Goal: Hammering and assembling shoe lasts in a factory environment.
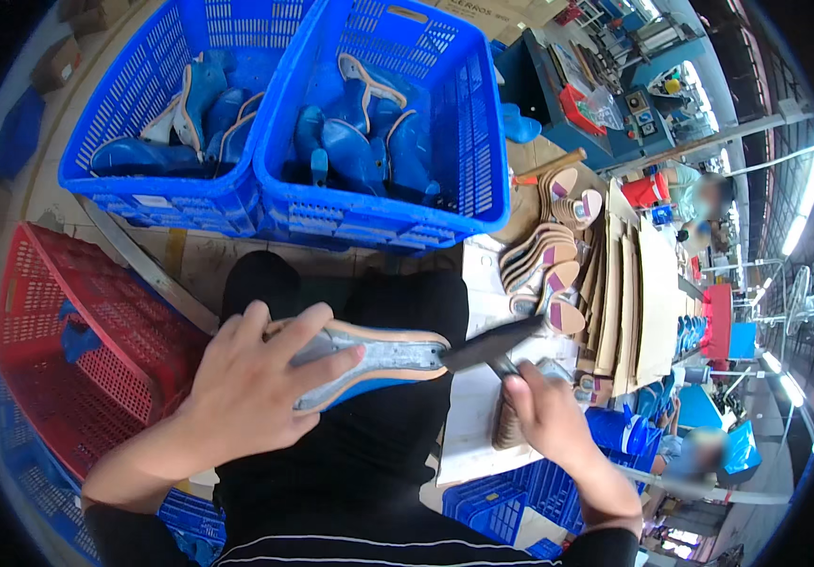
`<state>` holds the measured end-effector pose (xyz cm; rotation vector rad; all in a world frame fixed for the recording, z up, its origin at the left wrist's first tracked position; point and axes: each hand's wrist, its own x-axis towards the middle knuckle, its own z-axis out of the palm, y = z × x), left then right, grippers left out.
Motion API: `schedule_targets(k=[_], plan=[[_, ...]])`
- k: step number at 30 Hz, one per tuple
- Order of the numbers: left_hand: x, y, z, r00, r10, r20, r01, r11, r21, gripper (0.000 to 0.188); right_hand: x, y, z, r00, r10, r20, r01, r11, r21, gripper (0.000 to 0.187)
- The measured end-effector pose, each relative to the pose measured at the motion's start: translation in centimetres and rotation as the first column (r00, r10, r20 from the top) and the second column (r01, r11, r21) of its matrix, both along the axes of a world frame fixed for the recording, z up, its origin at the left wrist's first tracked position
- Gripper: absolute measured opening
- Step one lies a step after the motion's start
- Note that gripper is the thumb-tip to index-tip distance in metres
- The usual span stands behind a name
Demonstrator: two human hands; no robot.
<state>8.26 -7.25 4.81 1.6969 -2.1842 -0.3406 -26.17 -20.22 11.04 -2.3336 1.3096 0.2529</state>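
We see the blue shoe last (393, 354), grey sole turned up, just right of the left hand (256, 378), whose fingers are spread part-way open across its wider end and have hold of it. Its long axis runs roughly left to right, so the narrow end points away from those fingers and toward the right hand (549, 416). There the fingers are closed about a hammer (492, 347), its dark head reaching ahead and left of them to the narrow end; whether the two touch, we cannot tell. The left hand is nearer the last.
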Motion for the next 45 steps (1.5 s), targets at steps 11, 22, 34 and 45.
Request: schedule_targets(k=[11, 22, 34, 45], plan=[[-1.5, -0.1, 0.6, 0.994, 0.113, -0.004, -0.113, 0.992, 0.056, 0.099, -4.9, 0.7, -11.5, 0.655, -0.604, 0.455, 0.724, 0.674, -0.148, 0.022], [-0.2, -0.7, -1.9, 0.853, 0.522, 0.006, -0.520, 0.851, -0.072, 0.078, -5.8, 0.1, -22.0, 0.794, -0.477, 0.377, 0.600, 0.513, -0.614, 0.048], [-0.6, -1.9, -2.1, 0.865, 0.500, -0.040, -0.498, 0.845, -0.196, 0.067, 2.1, 0.8, -15.7, 0.285, -0.245, 0.927, -0.140, 0.946, 0.294, 0.072], [0.9, -0.6, 0.5, 0.751, 0.479, -0.455, -0.599, 0.784, -0.163, 0.034, 5.3, 4.6, -3.3, 0.192, -0.355, 0.915, 0.123, 0.933, 0.337, 0.055]])
